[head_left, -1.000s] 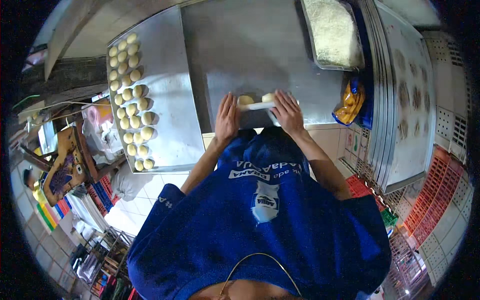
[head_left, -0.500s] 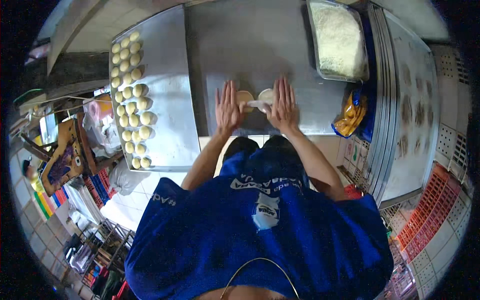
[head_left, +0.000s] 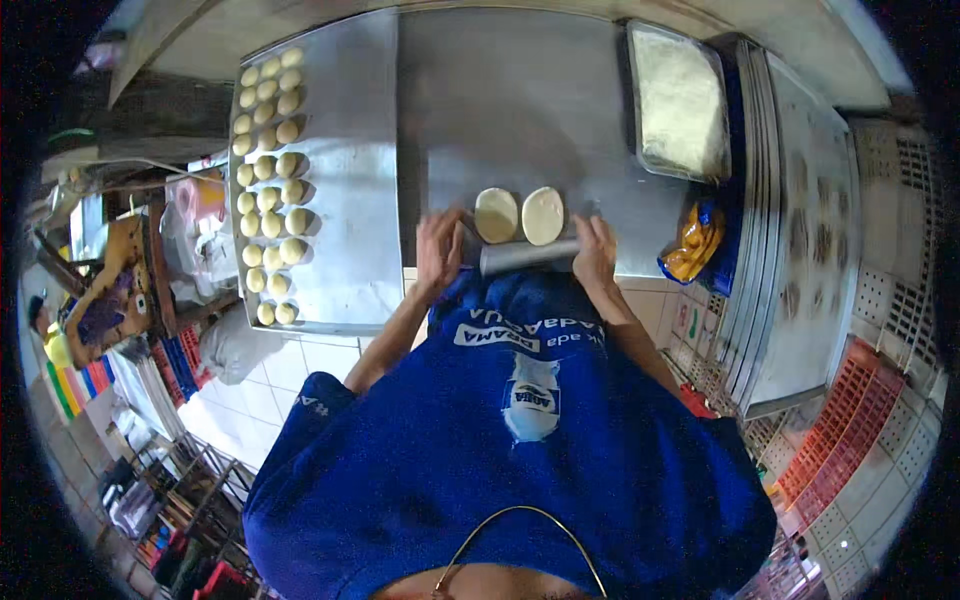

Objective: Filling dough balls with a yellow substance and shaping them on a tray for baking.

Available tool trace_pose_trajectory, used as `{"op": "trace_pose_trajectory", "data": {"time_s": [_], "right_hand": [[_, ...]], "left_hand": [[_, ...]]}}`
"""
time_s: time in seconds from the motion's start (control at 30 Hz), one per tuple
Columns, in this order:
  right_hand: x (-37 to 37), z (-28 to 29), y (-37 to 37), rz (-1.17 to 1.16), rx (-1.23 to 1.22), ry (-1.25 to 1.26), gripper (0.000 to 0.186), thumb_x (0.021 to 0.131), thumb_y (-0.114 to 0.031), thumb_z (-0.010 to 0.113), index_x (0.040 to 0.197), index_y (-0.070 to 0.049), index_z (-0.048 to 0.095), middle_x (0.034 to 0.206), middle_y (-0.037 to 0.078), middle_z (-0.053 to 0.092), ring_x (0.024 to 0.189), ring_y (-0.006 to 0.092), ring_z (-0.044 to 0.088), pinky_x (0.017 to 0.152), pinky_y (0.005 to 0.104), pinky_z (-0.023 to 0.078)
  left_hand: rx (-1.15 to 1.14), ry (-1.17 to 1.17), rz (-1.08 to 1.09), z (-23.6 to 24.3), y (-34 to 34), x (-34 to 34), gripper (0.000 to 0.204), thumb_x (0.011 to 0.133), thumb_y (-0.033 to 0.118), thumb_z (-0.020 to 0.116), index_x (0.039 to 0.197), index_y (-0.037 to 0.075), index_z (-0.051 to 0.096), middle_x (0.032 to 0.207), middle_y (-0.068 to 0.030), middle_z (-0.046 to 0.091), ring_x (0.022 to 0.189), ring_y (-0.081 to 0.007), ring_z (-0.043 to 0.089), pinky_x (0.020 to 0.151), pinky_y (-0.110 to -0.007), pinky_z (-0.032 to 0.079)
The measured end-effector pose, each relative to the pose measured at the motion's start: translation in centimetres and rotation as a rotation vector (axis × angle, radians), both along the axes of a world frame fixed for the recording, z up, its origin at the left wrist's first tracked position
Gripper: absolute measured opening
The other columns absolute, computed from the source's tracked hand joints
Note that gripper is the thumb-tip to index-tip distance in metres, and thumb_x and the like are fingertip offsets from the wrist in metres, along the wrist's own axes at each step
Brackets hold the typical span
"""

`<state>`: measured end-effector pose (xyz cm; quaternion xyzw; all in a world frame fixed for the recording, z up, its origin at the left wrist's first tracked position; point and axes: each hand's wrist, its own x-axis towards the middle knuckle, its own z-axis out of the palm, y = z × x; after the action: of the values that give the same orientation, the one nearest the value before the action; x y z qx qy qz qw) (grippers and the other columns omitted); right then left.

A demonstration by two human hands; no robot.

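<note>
A grey rolling pin [head_left: 527, 258] lies crosswise near the front edge of the metal work surface, close to my body. My left hand [head_left: 440, 248] closes around its left end. The right end is in my right hand [head_left: 594, 252], with the fingers curled over it. Just beyond the pin, two flattened ovals of pale dough rest side by side: a left oval [head_left: 496, 216] and a right oval [head_left: 543, 216]. The pin sits at or against their near edges.
To the left, a metal tray [head_left: 355, 200] carries several rows of round dough balls [head_left: 265, 166]. A rectangular tray of white flour or crumbs [head_left: 682, 105] stands at the back right. Nearer is a yellow-and-blue plastic packet [head_left: 695, 245], beside stacked metal baking trays [head_left: 812, 230].
Both hands have come nearer my body with the rolling pin, from lying flat with fingers outstretched to curled around its ends. The two dough ovals are now uncovered and look longer.
</note>
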<state>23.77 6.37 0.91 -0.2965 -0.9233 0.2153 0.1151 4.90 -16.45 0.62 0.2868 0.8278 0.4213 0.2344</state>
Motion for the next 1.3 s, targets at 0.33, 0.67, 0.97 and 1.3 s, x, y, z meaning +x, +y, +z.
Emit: {"op": "trace_pose_trajectory", "data": {"time_s": [0.33, 0.67, 0.97, 1.3], "right_hand": [[-9.9, 4.8, 1.9, 0.175, -0.307, -0.356, 0.010, 0.072, -0.006, 0.067, 0.081, 0.000, 0.068, 0.068, 0.016, 0.064, 0.056, 0.0328, 0.053, 0.057, 0.0432, 0.045], [-31.2, 3.1, 10.2, 0.238, -0.177, 0.204, 0.025, 0.072, -0.008, 0.070, 0.096, 0.000, 0.066, 0.072, 0.012, 0.064, 0.059, 0.0263, 0.055, 0.058, 0.0380, 0.044], [-26.7, -1.9, 6.2, 0.042, -0.533, 0.260, 0.016, 0.081, -0.013, 0.062, 0.092, -0.001, 0.065, 0.080, 0.011, 0.066, 0.068, 0.0260, 0.058, 0.063, 0.0361, 0.045], [-6.7, 3.0, -1.5, -0.531, -0.483, 0.051, 0.025, 0.093, -0.026, 0.064, 0.103, -0.003, 0.064, 0.070, 0.010, 0.065, 0.053, 0.0249, 0.057, 0.053, 0.0358, 0.047]], "left_hand": [[-0.075, -0.307, -0.407, 4.0, 6.6, -6.2, 0.022, 0.077, 0.002, 0.065, 0.099, 0.005, 0.065, 0.091, -0.0086, 0.069, 0.062, -0.0238, 0.059, 0.055, -0.034, 0.045], [0.254, 0.783, -0.421, 1.8, 12.7, -26.9, 0.021, 0.081, 0.016, 0.065, 0.098, 0.006, 0.067, 0.115, -0.0104, 0.066, 0.109, -0.0331, 0.059, 0.093, -0.042, 0.047], [-0.624, 0.965, 0.722, -7.1, 1.7, -50.9, 0.045, 0.087, 0.042, 0.058, 0.119, 0.011, 0.059, 0.116, -0.0196, 0.061, 0.087, -0.0361, 0.060, 0.075, -0.048, 0.049], [-0.228, 0.433, -0.233, 2.4, 12.8, -31.3, 0.032, 0.085, 0.029, 0.065, 0.114, 0.014, 0.066, 0.101, -0.0015, 0.070, 0.065, -0.0252, 0.062, 0.056, -0.035, 0.046]]}}
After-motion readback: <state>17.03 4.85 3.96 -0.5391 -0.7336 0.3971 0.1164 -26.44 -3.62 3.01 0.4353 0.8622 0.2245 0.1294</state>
